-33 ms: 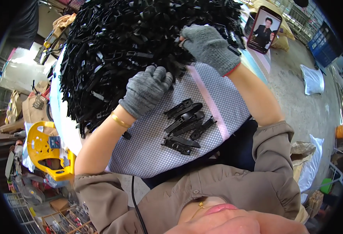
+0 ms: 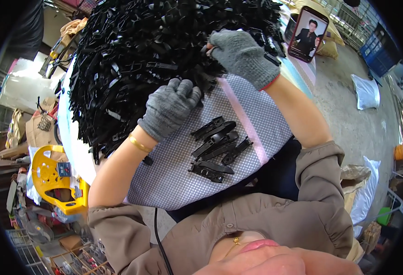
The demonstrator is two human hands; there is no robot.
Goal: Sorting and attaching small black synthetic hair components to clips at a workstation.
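A big heap of black plastic clip-like pieces (image 2: 132, 50) covers the far part of the cloth-covered table (image 2: 160, 183). My left hand (image 2: 170, 107), in a grey knitted glove, rests at the heap's near edge with its fingers curled. Further right, my right hand (image 2: 241, 57) is also gloved in grey and reaches over the heap's right side, fingers bent and bare tips showing. What either hand grips is hidden among the dark parts. Nearer to me, several loose black plastic pieces (image 2: 217, 144) lie grouped on the dotted cloth, apart from both hands.
A phone (image 2: 308, 34) showing a video stands upright beyond my right hand. To the left is a yellow plastic chair (image 2: 50, 169). A white sack (image 2: 365, 91) lies on the floor at the right, near a blue bin (image 2: 380, 52). A black cable (image 2: 158, 229) hangs before me.
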